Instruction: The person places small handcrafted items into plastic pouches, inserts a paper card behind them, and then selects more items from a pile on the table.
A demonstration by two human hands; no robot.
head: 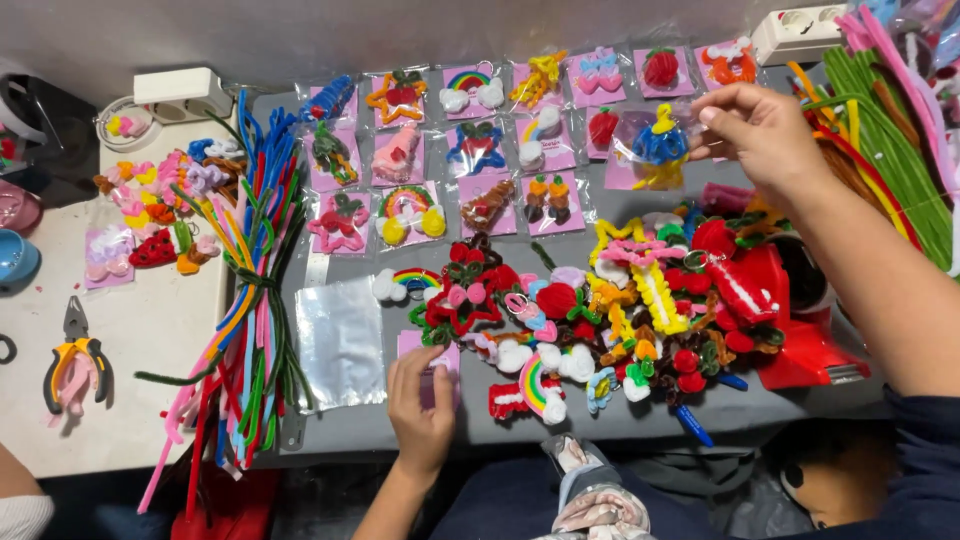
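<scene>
— Pink card (428, 358) at six o'clock on the grey worktop (350, 425): the left hand (420, 405) presses it, grip flat.

— And the right hand (762, 128)?

— Toward two o'clock, grip pinched on a clear packet (655, 150) (blue-and-yellow figure inside), above the heap of pipe-cleaner charms (620, 320).

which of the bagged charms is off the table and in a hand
The blue and yellow bagged charm, pinched in the right hand; the others lie flat in rows.

A clear packet with a blue-and-yellow pipe-cleaner charm (657, 148) hangs upright; a pink card (432, 358) lies flat.
</scene>
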